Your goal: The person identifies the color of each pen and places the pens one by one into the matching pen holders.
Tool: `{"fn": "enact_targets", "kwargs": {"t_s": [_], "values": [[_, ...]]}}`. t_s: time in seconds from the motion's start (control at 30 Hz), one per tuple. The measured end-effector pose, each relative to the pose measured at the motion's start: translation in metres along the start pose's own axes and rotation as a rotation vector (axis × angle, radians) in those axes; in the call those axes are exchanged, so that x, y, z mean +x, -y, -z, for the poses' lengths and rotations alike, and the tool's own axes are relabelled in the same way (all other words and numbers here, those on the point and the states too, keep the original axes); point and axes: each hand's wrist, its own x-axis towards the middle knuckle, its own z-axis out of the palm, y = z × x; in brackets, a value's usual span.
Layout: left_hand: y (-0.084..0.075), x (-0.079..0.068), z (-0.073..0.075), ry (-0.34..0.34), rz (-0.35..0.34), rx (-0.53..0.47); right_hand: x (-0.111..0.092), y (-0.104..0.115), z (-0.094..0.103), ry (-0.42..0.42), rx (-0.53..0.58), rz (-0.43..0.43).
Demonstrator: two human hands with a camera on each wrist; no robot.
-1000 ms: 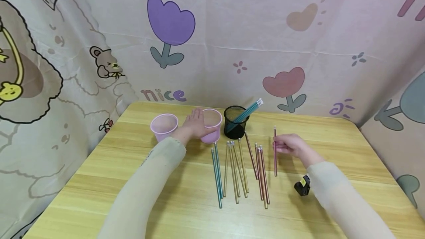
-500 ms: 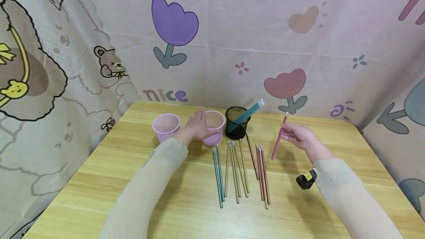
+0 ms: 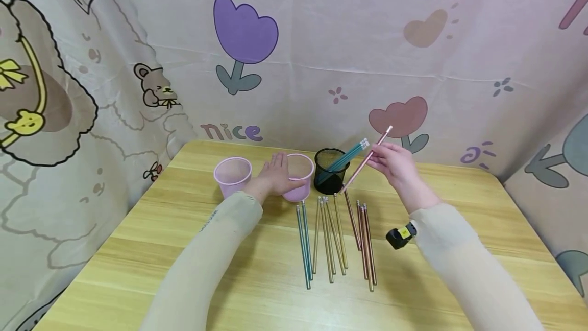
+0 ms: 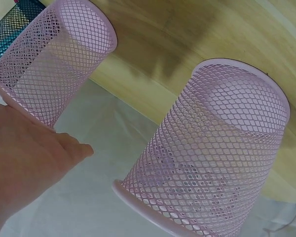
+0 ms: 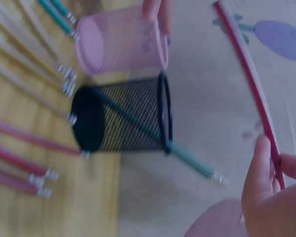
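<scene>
My left hand [image 3: 275, 178] rests on the left side of a pink mesh pen cup [image 3: 294, 194], its fingers straight along the rim and the thumb across the front. In the left wrist view, part of the hand [image 4: 29, 153] shows against the cup's rim. My right hand [image 3: 396, 167] pinches a metallic pink pencil [image 3: 366, 160] near its middle, eraser end up and tilted right. The pencil's lower end overlaps the edge of the black mesh pen cup [image 3: 327, 184] in the head view. Teal pencils [image 3: 345, 158] lean inside that black cup, erasers up.
Left of my left hand stands another pink mesh cup [image 3: 233, 175]. Loose teal pencils [image 3: 304, 241], gold pencils [image 3: 328, 236] and red-pink pencils [image 3: 366, 244] lie on the wooden table [image 3: 138, 264]. A small black device [image 3: 399, 236] sits by the right sleeve. Printed cloth [image 3: 312, 40] hangs behind.
My right hand has risen and come left toward the black cup, and the pink pencil has gone from upright in the view to a slant. The left hand stays on its cup.
</scene>
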Motion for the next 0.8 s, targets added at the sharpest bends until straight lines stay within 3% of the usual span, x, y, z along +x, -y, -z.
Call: {"fn": "enact_targets", "kwargs": {"t_s": [0.27,0.43,0.6,0.8], "values": [[0.001,0.001,-0.001,0.001,0.002,0.018,0.017,-0.012,-0.037,-0.166,0.007,0.105],[0.001,0.0,0.0,0.004,0.006,0.022,0.028,-0.024,-0.052,-0.247,-0.062,0.149],[0.0,0.0,0.0,0.007,0.01,0.027,0.035,-0.036,-0.063,-0.248,-0.138,0.145],[-0.001,0.0,0.0,0.006,0.014,0.027,0.038,-0.048,-0.07,-0.191,-0.226,0.109]]}}
